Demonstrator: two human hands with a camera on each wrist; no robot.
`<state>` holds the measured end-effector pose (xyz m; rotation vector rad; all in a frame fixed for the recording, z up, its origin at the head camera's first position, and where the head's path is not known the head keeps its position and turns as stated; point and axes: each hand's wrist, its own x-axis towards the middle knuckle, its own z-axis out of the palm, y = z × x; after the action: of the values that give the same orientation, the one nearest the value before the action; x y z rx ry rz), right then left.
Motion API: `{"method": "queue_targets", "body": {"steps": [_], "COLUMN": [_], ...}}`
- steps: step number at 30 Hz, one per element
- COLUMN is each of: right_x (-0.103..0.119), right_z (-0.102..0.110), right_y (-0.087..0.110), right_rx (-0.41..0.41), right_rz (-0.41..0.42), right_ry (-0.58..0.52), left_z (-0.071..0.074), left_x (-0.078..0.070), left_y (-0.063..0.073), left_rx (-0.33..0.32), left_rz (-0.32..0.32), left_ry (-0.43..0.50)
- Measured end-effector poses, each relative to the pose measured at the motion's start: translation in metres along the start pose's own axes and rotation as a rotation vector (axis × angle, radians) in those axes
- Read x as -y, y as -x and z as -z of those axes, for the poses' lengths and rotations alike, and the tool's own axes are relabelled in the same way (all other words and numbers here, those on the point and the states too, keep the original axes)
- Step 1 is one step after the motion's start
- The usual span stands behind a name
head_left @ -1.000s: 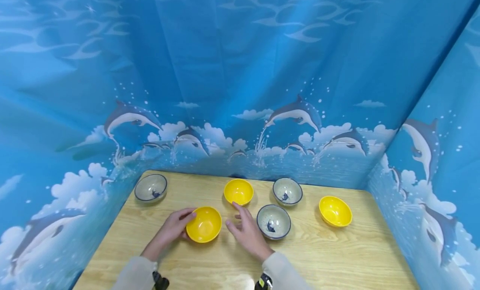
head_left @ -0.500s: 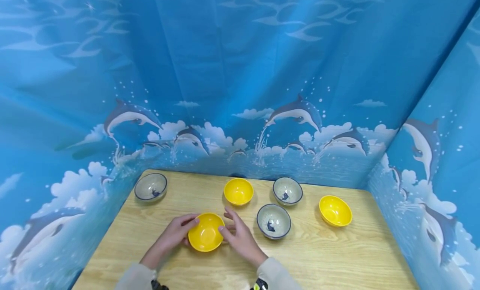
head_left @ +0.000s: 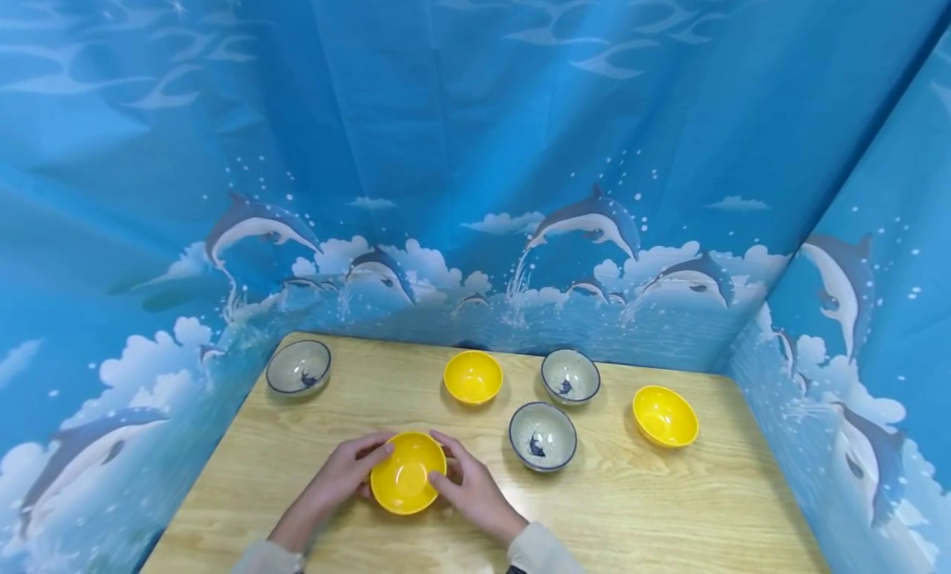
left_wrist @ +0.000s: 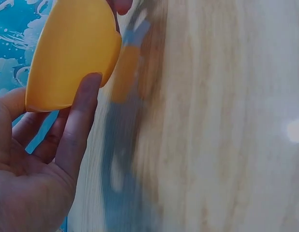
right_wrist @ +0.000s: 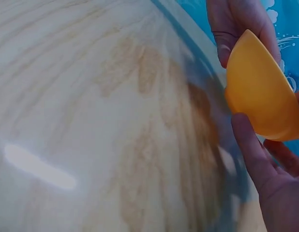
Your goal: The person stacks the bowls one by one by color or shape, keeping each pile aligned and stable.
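Between both hands is a yellow bowl [head_left: 407,475], its inside facing up toward the head camera. My left hand [head_left: 343,473] grips its left side, thumb at the rim and other fingers reaching under. On the opposite side my right hand [head_left: 472,490] holds the rim, with the thumb over the edge. The left wrist view shows the yellow bowl [left_wrist: 74,53] side-on, raised above the table, a finger of the left hand [left_wrist: 43,169] against its underside. From the right wrist, the yellow bowl [right_wrist: 261,92] has the right hand [right_wrist: 280,193] below it.
Behind the hands stands another yellow bowl [head_left: 473,377]. Two grey blue-rimmed bowls [head_left: 542,437] sit right of it, and a third yellow bowl [head_left: 664,417] farther right. A grey bowl [head_left: 299,368] is at the table's [head_left: 631,508] back left corner. A dolphin-printed curtain [head_left: 446,144] encloses the table.
The held yellow bowl has come toward the person. My right hand has moved left from beside the grey bowl and taken hold of the yellow bowl's right side.
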<state>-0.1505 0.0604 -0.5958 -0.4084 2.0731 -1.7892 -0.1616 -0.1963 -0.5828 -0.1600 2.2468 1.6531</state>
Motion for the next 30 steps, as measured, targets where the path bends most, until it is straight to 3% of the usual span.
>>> {"method": "queue_targets", "body": {"steps": [6, 17, 30], "right_x": [-0.005, -0.006, -0.014], "right_z": [-0.003, -0.005, -0.006], "right_y": [0.006, 0.019, 0.023], "right_rx": [0.044, 0.074, 0.100], "right_rz": [-0.003, -0.016, -0.011], "right_ry": [-0.084, -0.160, -0.148], "left_z": [-0.001, -0.006, -0.010], "left_x": [0.007, 0.017, 0.024], "left_y": [0.006, 0.018, 0.024], "left_rx": [0.021, 0.055, 0.053], "left_rz": [0.005, 0.044, 0.091], "left_ry": [-0.009, 0.066, 0.093]}}
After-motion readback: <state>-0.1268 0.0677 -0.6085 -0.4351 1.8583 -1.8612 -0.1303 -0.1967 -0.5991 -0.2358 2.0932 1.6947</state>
